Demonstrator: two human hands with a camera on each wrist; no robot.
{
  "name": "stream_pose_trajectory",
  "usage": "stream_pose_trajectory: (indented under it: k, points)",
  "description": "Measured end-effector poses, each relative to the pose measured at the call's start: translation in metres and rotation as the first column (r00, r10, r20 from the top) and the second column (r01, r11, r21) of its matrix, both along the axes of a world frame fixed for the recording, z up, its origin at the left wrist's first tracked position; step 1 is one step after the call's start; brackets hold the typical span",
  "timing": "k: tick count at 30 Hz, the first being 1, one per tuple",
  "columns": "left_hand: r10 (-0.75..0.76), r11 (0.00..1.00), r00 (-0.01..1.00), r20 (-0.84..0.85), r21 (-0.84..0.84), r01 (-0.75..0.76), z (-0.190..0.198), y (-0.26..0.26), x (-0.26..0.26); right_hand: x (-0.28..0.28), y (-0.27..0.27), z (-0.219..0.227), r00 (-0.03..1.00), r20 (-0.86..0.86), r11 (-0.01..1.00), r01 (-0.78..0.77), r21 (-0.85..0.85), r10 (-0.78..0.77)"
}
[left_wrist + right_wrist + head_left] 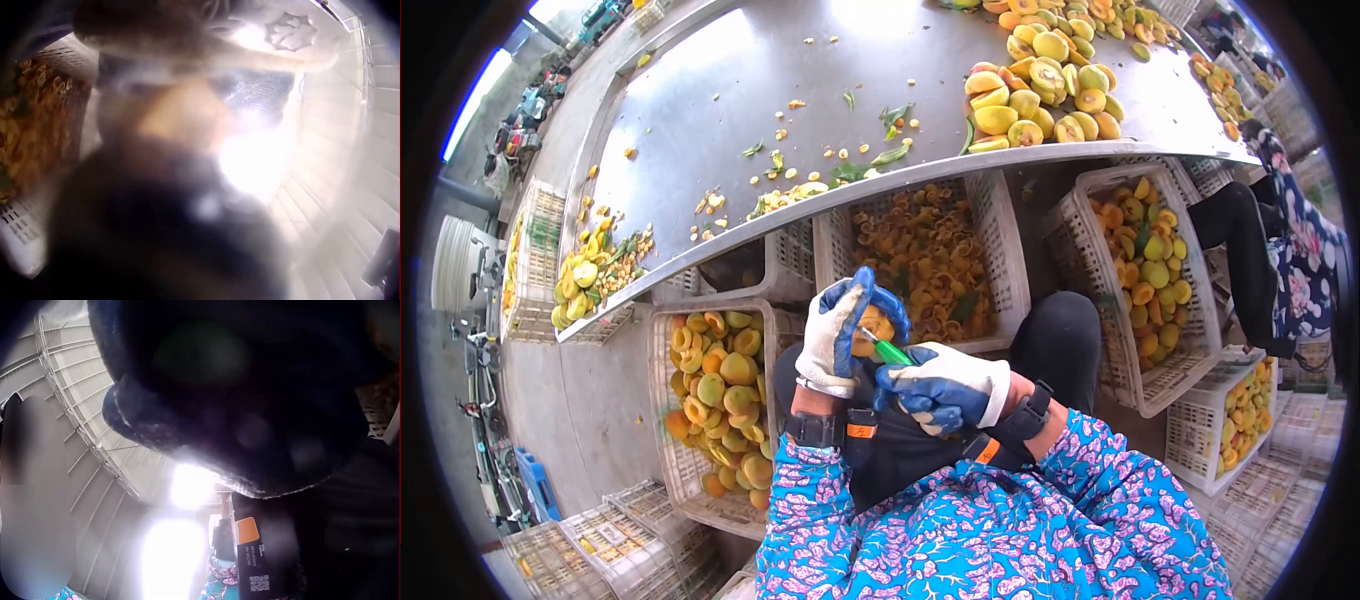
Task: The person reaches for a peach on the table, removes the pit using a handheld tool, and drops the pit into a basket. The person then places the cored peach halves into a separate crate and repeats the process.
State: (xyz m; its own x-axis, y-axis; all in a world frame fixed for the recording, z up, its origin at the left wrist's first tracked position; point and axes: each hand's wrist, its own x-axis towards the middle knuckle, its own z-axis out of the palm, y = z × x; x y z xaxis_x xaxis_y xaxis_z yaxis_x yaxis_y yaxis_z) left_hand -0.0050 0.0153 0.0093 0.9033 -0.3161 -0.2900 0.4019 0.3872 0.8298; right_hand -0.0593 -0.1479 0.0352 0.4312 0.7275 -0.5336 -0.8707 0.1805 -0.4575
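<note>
In the head view my left hand (pixel 837 338), in a white glove with blue coating, holds a yellow peach (pixel 873 330) with its fingers curled round it. My right hand (pixel 950 385), gloved alike, grips a green-handled tool (pixel 890 352) whose narrow metal end meets the peach. Both hands are over my lap, close to a crate (pixel 1012 270) of orange fruit scraps. The left wrist view is badly blurred. Dark glove fingers (pixel 250 425) fill much of the right wrist view, hiding most of the tool.
A crate (pixel 662 400) of halved peaches stands at my left, another crate (pixel 1145 395) of halves at my right. Above, the metal table (pixel 700 120) carries a peach pile (pixel 1045 95), pits and leaves. Another person (pixel 1300 240) sits at far right.
</note>
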Motion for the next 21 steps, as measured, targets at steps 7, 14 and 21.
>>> stream_pose_trajectory:
  k: [7,14,21]
  points:
    - [-0.003,0.998,1.000,-0.017,0.056,0.004,0.000,-0.003,0.006,-0.005,-0.005,-0.021,0.930,-0.368,0.887,0.161,0.433,0.011]
    - [0.170,0.985,0.982,0.077,0.019,-0.172,-0.003,-0.018,0.009,-0.006,0.009,-0.054,0.860,-0.497,0.585,0.345,0.734,0.118]
    - [0.125,0.992,0.992,-0.004,0.004,-0.125,-0.012,-0.015,0.009,-0.009,0.013,-0.070,0.844,-0.512,0.488,0.382,0.785,0.162]
